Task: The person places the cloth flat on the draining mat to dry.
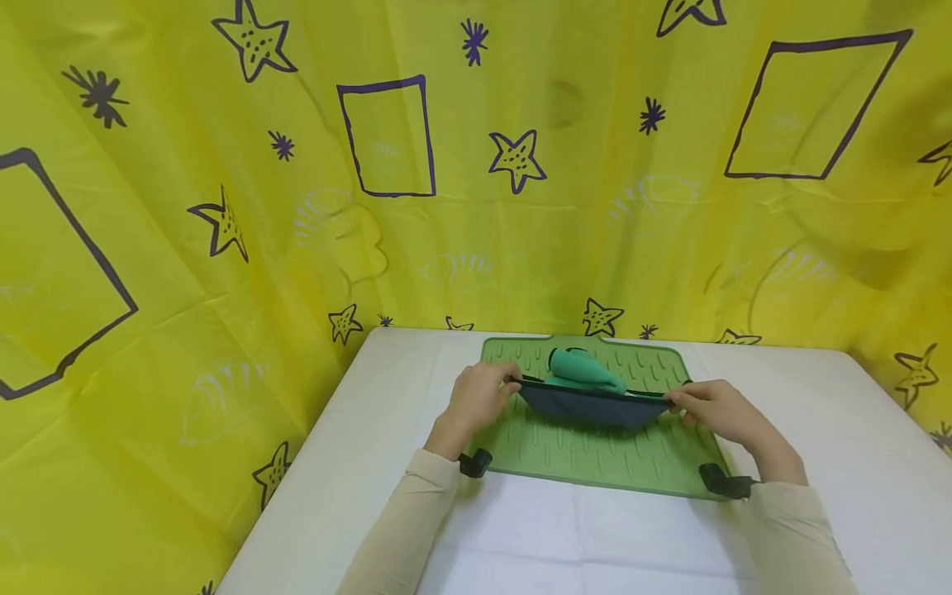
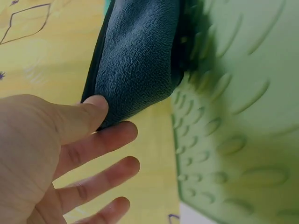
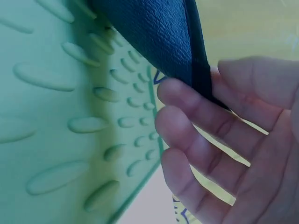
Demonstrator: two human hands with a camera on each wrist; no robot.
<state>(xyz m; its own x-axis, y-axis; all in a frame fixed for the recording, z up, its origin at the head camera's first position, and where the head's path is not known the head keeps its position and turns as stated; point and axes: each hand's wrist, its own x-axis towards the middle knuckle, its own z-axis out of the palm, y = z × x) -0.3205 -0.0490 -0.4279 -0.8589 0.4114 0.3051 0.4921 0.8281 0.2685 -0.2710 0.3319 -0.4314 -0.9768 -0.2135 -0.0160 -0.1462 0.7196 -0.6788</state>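
A dark blue fleecy cloth (image 1: 595, 406) with a black edging hangs over the mat, its upper edge stretched between both hands. At one corner my left hand (image 1: 479, 401) pinches the edging between thumb and index finger (image 2: 117, 137), the other fingers spread apart. The opposite corner is held by my right hand (image 1: 725, 411), whose thumb and index finger close on the black edge while the remaining fingers curve loosely below. Behind the raised edge shows a teal green, rolled-looking piece (image 1: 583, 368) with a dark rim at one end; its lower part is hidden.
Beneath the cloth lies a green ribbed mat (image 1: 580, 469) with raised oval bumps, on a white-covered table (image 1: 513, 529). A yellow curtain (image 1: 476, 240) with stars and frames stands along the back and left side. Black wrist cameras (image 1: 725, 481) sit near the mat's front corners.
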